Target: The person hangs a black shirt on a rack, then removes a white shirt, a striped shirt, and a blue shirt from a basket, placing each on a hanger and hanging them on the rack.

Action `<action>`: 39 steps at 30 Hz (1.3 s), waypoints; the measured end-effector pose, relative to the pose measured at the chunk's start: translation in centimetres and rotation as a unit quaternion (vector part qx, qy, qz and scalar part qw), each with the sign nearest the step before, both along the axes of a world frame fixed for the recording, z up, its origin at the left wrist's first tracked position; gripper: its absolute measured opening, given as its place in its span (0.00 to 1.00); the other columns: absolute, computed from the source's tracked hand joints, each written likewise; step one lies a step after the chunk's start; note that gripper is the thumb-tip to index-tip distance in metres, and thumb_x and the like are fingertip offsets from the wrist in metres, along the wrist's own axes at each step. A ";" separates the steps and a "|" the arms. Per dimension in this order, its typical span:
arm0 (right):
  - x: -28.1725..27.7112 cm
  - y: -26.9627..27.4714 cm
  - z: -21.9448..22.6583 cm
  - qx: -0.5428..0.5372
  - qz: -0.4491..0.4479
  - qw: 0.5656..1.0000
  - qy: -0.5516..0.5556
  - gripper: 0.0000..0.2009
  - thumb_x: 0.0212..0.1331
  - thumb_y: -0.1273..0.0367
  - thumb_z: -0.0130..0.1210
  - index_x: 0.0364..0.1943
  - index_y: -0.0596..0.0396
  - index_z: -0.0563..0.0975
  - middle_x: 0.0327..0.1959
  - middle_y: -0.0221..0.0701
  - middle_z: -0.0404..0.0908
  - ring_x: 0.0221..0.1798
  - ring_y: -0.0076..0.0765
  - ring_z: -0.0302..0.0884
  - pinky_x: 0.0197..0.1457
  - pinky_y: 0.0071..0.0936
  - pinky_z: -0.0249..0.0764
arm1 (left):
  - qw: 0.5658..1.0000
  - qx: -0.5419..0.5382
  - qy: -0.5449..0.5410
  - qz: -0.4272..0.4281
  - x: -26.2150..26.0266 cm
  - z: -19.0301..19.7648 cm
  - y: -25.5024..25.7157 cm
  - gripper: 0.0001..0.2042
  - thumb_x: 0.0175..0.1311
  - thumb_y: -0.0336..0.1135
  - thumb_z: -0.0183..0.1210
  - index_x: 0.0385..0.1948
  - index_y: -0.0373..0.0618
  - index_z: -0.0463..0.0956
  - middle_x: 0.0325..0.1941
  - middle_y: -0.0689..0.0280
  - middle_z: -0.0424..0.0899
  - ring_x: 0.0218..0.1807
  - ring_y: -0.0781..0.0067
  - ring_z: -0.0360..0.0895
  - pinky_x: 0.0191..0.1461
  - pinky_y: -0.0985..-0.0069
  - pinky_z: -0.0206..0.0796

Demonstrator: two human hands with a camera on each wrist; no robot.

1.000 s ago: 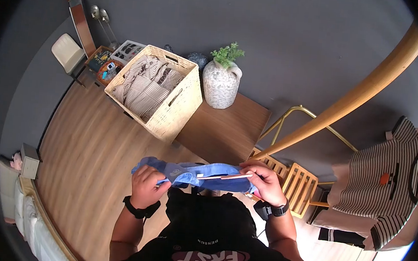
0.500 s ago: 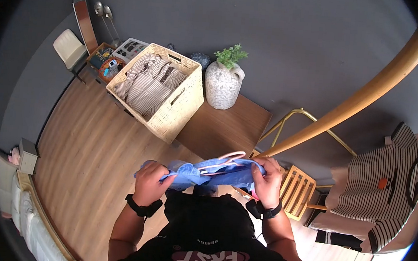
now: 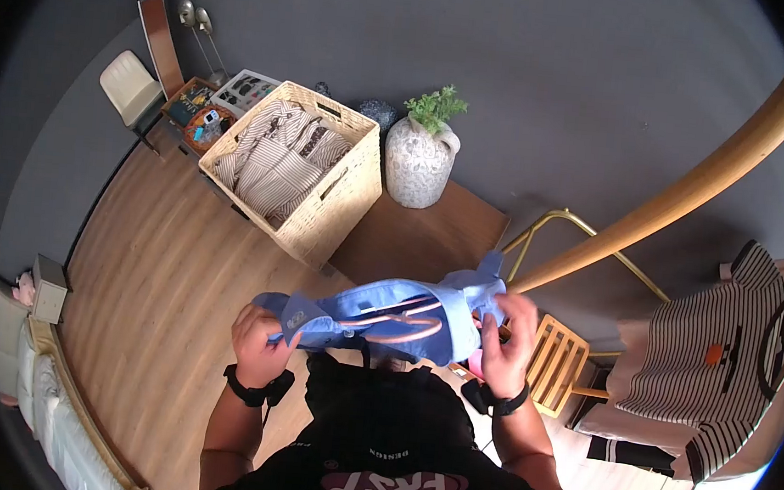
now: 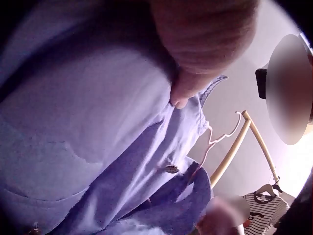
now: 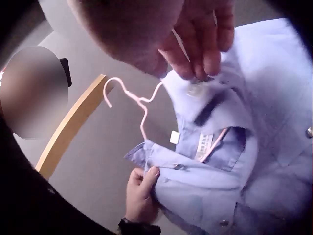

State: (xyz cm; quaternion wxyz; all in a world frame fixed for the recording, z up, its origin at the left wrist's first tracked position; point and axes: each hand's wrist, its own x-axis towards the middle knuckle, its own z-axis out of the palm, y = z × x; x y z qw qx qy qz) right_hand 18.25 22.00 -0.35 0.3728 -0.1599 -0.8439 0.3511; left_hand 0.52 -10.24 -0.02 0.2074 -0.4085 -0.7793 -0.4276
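A blue button-up shirt [image 3: 456, 310] is stretched between both hands, with a pink wire hanger [image 3: 395, 319] lying in its neck opening. The left hand [image 3: 260, 345] pinches the shirt's edge on the left; its thumb presses the cloth in the left wrist view. At the other side the right hand [image 3: 508, 346] has its thumb and fingers apart, and its fingertips touch the shirt near the collar in the right wrist view. The hanger's hook [image 5: 110, 88] sticks out of the collar there.
A wicker basket [image 3: 349, 200] with striped clothes and a vase [image 3: 419, 164] stand ahead. A wooden pole [image 3: 681, 199] slants across the right, near a brass frame [image 3: 560, 212], slatted wood [image 3: 558, 364] and a hanging striped shirt [image 3: 692, 347].
The shirt has spread wider and its right side has lifted. The hanger, earlier with its hook raised, lies lower inside the neck. The right hand's grip on the cloth has loosened.
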 end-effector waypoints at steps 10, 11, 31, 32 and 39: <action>0.1 2.7 -2.6 -0.007 0.178 0.984 -0.024 0.07 0.52 0.69 0.66 0.32 0.58 0.84 0.28 0.36 0.81 0.32 0.44 0.78 0.37 0.36 0.72 | 0.990 -0.015 -0.120 -0.071 -0.5 -0.2 0.2 0.18 0.49 0.30 0.74 0.36 0.46 0.72 0.37 0.61 0.78 0.38 0.63 0.76 0.44 0.68 0.67; 0.3 2.6 -2.4 0.000 0.168 0.985 -0.040 0.07 0.53 0.70 0.66 0.33 0.58 0.84 0.30 0.37 0.82 0.34 0.46 0.80 0.40 0.37 0.73 | 0.981 0.011 -0.177 -0.080 -0.7 -0.7 0.2 0.19 0.50 0.31 0.73 0.38 0.45 0.71 0.40 0.61 0.78 0.41 0.65 0.76 0.47 0.69 0.68; 2.5 1.1 -2.5 0.056 0.087 0.988 -0.111 0.06 0.49 0.72 0.68 0.30 0.58 0.83 0.31 0.38 0.83 0.37 0.51 0.82 0.46 0.41 0.77 | 0.936 -0.195 -0.293 0.028 -1.5 0.6 6.3 0.08 0.56 0.35 0.66 0.33 0.41 0.84 0.28 0.59 0.86 0.32 0.57 0.84 0.38 0.65 0.74; 2.6 1.1 -2.7 0.051 0.079 0.989 -0.114 0.06 0.50 0.73 0.68 0.31 0.59 0.83 0.31 0.39 0.83 0.38 0.51 0.82 0.47 0.41 0.77 | 0.973 -0.129 -0.189 0.012 -1.5 0.3 6.2 0.07 0.51 0.27 0.65 0.32 0.42 0.83 0.30 0.60 0.86 0.33 0.57 0.83 0.38 0.65 0.74; 2.8 1.2 -3.7 -0.104 0.031 0.984 -0.140 0.09 0.51 0.75 0.66 0.38 0.61 0.83 0.39 0.45 0.85 0.49 0.56 0.83 0.56 0.42 0.76 | 0.995 -0.025 0.054 -0.076 1.3 1.7 5.2 0.11 0.51 0.23 0.66 0.38 0.44 0.85 0.38 0.63 0.86 0.39 0.58 0.83 0.45 0.64 0.75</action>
